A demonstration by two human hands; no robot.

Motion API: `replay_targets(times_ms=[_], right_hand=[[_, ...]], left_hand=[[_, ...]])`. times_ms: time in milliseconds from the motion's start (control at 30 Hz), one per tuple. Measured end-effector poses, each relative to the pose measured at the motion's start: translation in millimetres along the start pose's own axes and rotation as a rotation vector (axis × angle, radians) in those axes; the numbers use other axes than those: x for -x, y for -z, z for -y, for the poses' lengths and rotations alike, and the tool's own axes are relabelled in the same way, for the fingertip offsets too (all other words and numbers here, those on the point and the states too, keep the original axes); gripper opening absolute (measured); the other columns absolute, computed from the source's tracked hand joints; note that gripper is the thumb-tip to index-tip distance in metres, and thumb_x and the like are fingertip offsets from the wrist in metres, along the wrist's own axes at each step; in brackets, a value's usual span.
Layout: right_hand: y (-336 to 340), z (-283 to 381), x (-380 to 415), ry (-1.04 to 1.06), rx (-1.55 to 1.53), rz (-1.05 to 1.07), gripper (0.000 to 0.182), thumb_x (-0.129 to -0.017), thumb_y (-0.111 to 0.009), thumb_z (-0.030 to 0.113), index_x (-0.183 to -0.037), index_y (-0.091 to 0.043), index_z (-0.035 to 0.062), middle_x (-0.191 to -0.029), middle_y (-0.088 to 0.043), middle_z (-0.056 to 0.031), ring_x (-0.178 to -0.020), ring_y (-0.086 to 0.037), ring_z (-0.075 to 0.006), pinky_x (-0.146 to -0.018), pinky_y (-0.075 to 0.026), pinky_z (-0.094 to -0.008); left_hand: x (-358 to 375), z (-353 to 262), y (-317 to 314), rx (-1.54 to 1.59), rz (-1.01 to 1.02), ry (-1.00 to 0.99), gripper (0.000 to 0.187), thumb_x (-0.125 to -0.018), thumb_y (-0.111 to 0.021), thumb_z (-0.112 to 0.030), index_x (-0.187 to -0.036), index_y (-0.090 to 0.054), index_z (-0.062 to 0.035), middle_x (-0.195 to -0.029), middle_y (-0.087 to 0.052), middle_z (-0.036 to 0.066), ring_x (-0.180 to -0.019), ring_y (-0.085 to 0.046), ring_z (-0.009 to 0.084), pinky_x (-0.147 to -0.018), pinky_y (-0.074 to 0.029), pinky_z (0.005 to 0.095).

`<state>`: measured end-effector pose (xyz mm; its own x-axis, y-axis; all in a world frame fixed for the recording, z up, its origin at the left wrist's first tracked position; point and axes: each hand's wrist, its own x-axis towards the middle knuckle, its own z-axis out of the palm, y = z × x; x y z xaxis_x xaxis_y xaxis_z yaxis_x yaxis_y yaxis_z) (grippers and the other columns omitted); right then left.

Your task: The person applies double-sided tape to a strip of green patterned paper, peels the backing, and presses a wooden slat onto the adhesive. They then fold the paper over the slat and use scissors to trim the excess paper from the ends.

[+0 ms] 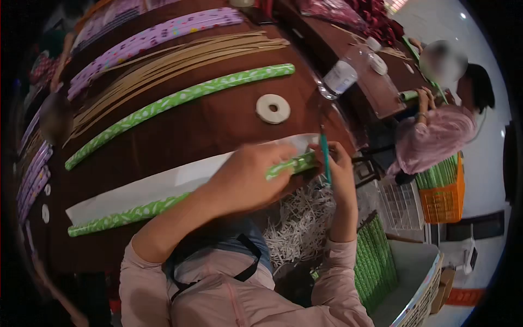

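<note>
A roll of green-and-white patterned wrapping paper [128, 216] lies along the near side of the table, its white underside [147, 188] partly unrolled behind it. My left hand [255, 170], a little blurred, is closed round the roll near its right end. Past those fingers the roll's end [294, 165] sticks out and reaches my right hand [340, 164]. That hand has its fingers curled by the roll's end and grips a slim teal tool [326, 155], whose kind I cannot make out. A white ring of tape [273, 109] sits just beyond my hands.
Farther back lie another green roll [180, 103], brown strips [163, 71] and purple patterned rolls [158, 41]. A plastic bottle [342, 77] stands at the right edge. Shredded paper [302, 218] and a bin [409, 289] of green rolls are below. Another person [436, 131] works at right.
</note>
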<state>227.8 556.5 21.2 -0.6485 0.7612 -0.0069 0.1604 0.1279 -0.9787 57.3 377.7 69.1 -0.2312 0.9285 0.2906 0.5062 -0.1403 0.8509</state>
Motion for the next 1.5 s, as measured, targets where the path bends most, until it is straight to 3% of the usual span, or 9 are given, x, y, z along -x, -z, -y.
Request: replay_targets(times_ms=[167, 433, 633, 833, 933, 1200, 1300, 1400, 1500], right_hand=[[-0.2, 6.3, 0.7, -0.044, 0.024, 0.018, 0.026, -0.094, -0.061, 0.026, -0.107, -0.064, 0.0036, -0.090, -0.064, -0.0004, -0.078, -0.053, -0.0073, -0.068, -0.042, -0.0255], [28.7, -33.5, -9.7, 0.296, 0.496, -0.036, 0.038, -0.091, -0.065, 0.024, -0.121, -0.060, 0.0006, -0.105, -0.054, -0.0057, -0.089, -0.056, -0.0177, -0.074, -0.046, -0.0304], [-42.9, 53.3, 3.6, 0.397, 0.496, -0.208, 0.041, -0.087, -0.067, 0.015, -0.121, -0.056, -0.0033, -0.111, -0.058, -0.0116, -0.097, -0.058, -0.0225, -0.083, -0.047, -0.0336], [-261.8, 144.5, 42.0, 0.613, 0.598, 0.698, 0.043, -0.078, -0.075, 0.014, -0.114, -0.059, -0.0039, -0.100, -0.060, -0.0140, -0.088, -0.061, -0.0262, -0.074, -0.050, -0.0360], [-375.9, 151.8, 44.0, 1.014, 0.498, 1.101, 0.038, -0.074, -0.077, 0.019, -0.103, -0.061, -0.0014, -0.086, -0.059, -0.0169, -0.075, -0.061, -0.0366, -0.066, -0.052, -0.0401], [-628.4, 136.2, 117.8, 1.235, 0.644, 1.161, 0.034, -0.076, -0.076, 0.023, -0.097, -0.066, -0.0020, -0.101, -0.062, -0.0184, -0.101, -0.059, -0.0359, -0.086, -0.051, -0.0441], [-671.1, 130.8, 130.4, 1.035, 0.558, 1.225, 0.036, -0.081, -0.073, 0.024, -0.103, -0.063, -0.0026, -0.108, -0.061, -0.0210, -0.107, -0.057, -0.0368, -0.089, -0.049, -0.0443], [-670.7, 120.0, 122.8, 1.151, 0.284, 1.193, 0.038, -0.084, -0.069, 0.020, -0.114, -0.059, -0.0024, -0.115, -0.060, -0.0217, -0.112, -0.056, -0.0374, -0.094, -0.048, -0.0441], [-599.8, 146.9, 103.4, 1.256, 0.284, 1.317, 0.031, -0.087, -0.065, 0.014, -0.114, -0.060, 0.0005, -0.112, -0.062, -0.0178, -0.107, -0.058, -0.0361, -0.091, -0.049, -0.0422]], left_hand=[[147.3, 20.8, 33.4, -1.090, 0.048, 0.018, 0.053, -0.080, -0.073, -0.022, -0.126, -0.058, -0.0016, -0.114, -0.060, 0.016, -0.106, -0.055, 0.0321, -0.092, -0.047, 0.0434], [272.5, 41.4, 106.4, -1.111, -0.221, 0.268, 0.044, -0.077, -0.064, -0.018, -0.119, -0.060, -0.0015, -0.102, -0.058, 0.008, -0.093, -0.055, 0.0250, -0.084, -0.046, 0.0369], [273.9, 54.0, 94.0, -1.119, -0.272, 0.209, 0.039, -0.082, -0.058, -0.020, -0.116, -0.061, -0.0026, -0.103, -0.059, 0.006, -0.094, -0.055, 0.0235, -0.082, -0.044, 0.0339], [277.7, 77.0, 80.8, -1.087, -0.131, 0.285, 0.042, -0.085, -0.055, -0.022, -0.121, -0.060, -0.0006, -0.113, -0.060, 0.009, -0.104, -0.054, 0.0260, -0.088, -0.043, 0.0370], [279.2, 65.7, 88.8, -0.943, -0.205, 0.218, 0.050, -0.089, -0.053, -0.020, -0.134, -0.049, 0.0018, -0.116, -0.059, 0.014, -0.106, -0.054, 0.0315, -0.097, -0.041, 0.0403], [273.7, 79.6, 84.7, -0.936, -0.403, 0.131, 0.046, -0.084, -0.053, -0.021, -0.126, -0.057, -0.0013, -0.118, -0.060, 0.014, -0.115, -0.053, 0.0293, -0.102, -0.038, 0.0415], [264.6, 18.3, 123.4, -0.822, 0.214, 0.446, 0.047, -0.084, -0.054, -0.023, -0.126, -0.057, -0.0030, -0.118, -0.060, 0.012, -0.115, -0.053, 0.0273, -0.101, -0.039, 0.0395], [268.7, 49.3, 101.6, -0.866, 0.210, 0.447, 0.047, -0.084, -0.055, -0.024, -0.126, -0.057, -0.0040, -0.117, -0.060, 0.011, -0.115, -0.053, 0.0272, -0.101, -0.039, 0.0387], [278.0, 94.7, 71.4, -0.937, -0.353, 0.155, 0.047, -0.084, -0.055, -0.024, -0.126, -0.057, -0.0038, -0.115, -0.059, 0.012, -0.114, -0.053, 0.0279, -0.102, -0.039, 0.0390]])
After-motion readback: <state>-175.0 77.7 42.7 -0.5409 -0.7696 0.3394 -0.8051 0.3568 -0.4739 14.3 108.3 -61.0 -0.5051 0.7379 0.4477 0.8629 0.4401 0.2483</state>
